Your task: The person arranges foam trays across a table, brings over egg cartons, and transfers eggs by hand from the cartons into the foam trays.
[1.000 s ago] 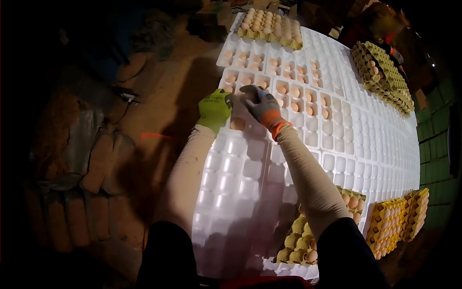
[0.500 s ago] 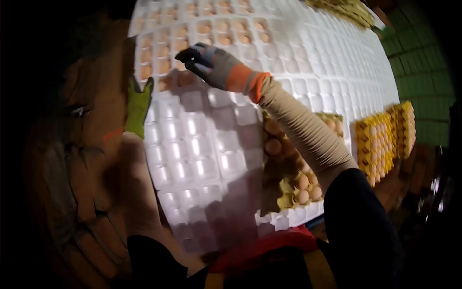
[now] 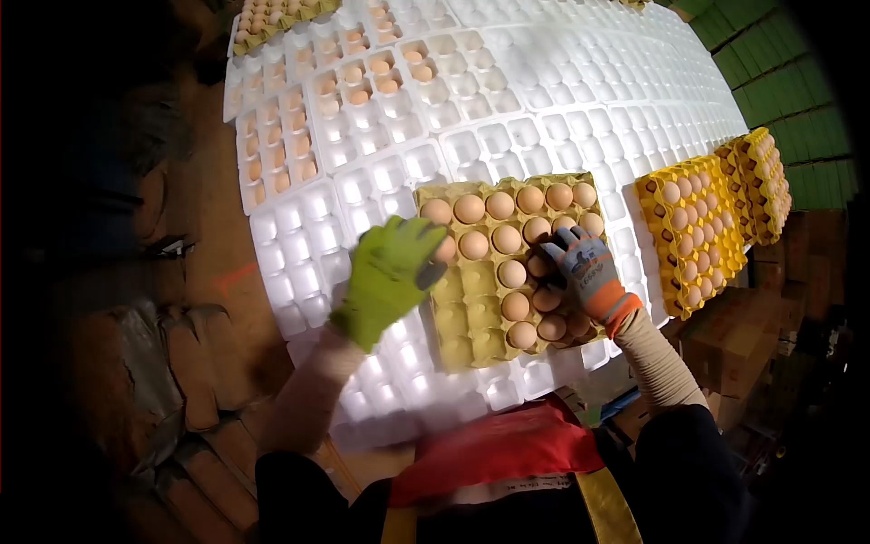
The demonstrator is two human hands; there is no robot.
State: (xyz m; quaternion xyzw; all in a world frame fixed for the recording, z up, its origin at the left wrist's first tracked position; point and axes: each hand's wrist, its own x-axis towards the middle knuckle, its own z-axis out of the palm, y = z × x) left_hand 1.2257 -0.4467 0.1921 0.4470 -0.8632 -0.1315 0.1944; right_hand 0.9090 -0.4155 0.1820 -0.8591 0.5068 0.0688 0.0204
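Observation:
A pulp egg tray [image 3: 467, 322] lies on white foam trays before me, with brown eggs [image 3: 506, 239] in many of its cups. Several cups at its lower left hold none. My left hand [image 3: 390, 272], in a green glove with dark fingertips, is at the tray's left edge, its fingers closed round an egg [image 3: 445, 249]. Over the right part of the tray, my right hand [image 3: 587, 270], in a grey and orange glove, curls its fingers onto another egg [image 3: 540, 265]. Its palm hides some cups beneath.
White foam trays [image 3: 489, 150] cover the surface, with eggs in the cups at the far left. Yellow egg trays [image 3: 666, 245] full of eggs lean at the right. Another egg tray [image 3: 283, 20] sits at the far left corner. Green crates [image 3: 770, 86] stand behind.
Both hands have come to the pulp egg tray: the right from over the far-left foam cups, the left from the surface's left edge. The view has shifted, showing the tray fully.

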